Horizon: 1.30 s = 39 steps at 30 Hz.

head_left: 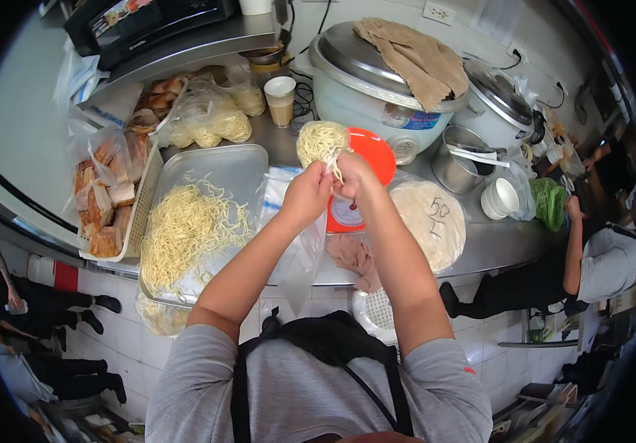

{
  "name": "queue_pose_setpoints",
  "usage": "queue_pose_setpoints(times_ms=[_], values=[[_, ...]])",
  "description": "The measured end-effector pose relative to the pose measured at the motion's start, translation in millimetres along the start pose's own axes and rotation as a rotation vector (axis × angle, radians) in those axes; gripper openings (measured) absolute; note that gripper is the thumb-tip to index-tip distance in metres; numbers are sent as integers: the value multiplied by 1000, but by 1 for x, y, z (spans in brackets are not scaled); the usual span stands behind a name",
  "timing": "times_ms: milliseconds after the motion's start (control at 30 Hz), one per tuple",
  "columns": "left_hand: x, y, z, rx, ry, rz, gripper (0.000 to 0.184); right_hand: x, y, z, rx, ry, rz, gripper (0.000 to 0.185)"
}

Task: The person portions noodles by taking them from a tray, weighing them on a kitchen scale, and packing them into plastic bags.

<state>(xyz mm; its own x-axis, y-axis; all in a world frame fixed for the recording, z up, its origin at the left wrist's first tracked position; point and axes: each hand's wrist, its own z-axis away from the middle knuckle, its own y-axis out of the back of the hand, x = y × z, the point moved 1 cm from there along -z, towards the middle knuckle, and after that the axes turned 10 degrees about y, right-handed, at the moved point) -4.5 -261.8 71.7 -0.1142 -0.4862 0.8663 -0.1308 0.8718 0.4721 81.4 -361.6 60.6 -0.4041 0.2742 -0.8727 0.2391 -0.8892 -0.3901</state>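
A clear plastic bag of noodles (322,140) is gathered at its neck between my two hands, in front of a red kitchen scale (338,221) with an orange-red pan (374,156). My left hand (308,193) pinches the neck from the left. My right hand (355,176) closes on the same neck from the right; a few noodle strands show by its fingers. Left of them, loose pale noodles (185,232) lie piled on a metal tray (248,159). Clear plastic bags (299,255) hang over the counter edge below my left hand.
Filled noodle bags (211,122), a paper cup (280,101) and a large rice cooker (377,74) stand behind. A basket of meat (104,214) sits at left. To the right are a wrapped round stack (429,221), a metal pot (458,166) and white bowls (500,198). Other people stand on both sides.
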Motion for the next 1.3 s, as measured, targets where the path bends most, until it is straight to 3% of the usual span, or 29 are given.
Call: queue_pose_setpoints(times_ms=[100,133,267,333,367,467,533,600,667,733,833,900,1000,1100,1133,1233,1300], values=[[13,19,31,-93,61,69,7,11,-44,3,105,94,-449,14],[8,23,39,-89,36,174,5,12,-58,4,-46,88,-561,19],[-1,54,67,-27,15,521,2,22,-125,7,-38,83,-332,18],[-9,81,78,27,33,726,3,38,-143,3,-225,-53,-136,15],[-17,95,81,81,125,789,4,45,-154,2,-319,-122,-38,14],[-59,131,83,221,346,884,8,54,-188,14,-325,-94,136,18],[-92,147,87,181,494,994,8,54,-196,7,-445,-197,306,26],[-104,160,95,172,575,1068,8,22,-205,20,-499,-49,439,39],[-109,172,99,190,593,1098,8,-9,-205,36,-591,81,439,41],[-114,178,99,156,559,1093,8,-11,-193,31,-571,217,748,50],[-118,183,99,136,555,1099,9,40,-166,18,-523,411,1308,56],[-118,183,97,146,568,1103,9,107,-141,-13,-518,536,1447,40],[-118,185,95,158,572,1106,10,108,-159,-8,-437,166,1277,27],[-119,189,99,126,567,1091,9,62,-185,3,-268,287,1109,26],[-117,188,99,127,573,1072,9,48,-195,8,-293,233,1094,33],[-118,193,97,110,540,1083,9,33,-211,28,-521,700,1176,53],[-121,201,96,85,530,1085,8,57,-192,11,-383,1010,1284,60]])
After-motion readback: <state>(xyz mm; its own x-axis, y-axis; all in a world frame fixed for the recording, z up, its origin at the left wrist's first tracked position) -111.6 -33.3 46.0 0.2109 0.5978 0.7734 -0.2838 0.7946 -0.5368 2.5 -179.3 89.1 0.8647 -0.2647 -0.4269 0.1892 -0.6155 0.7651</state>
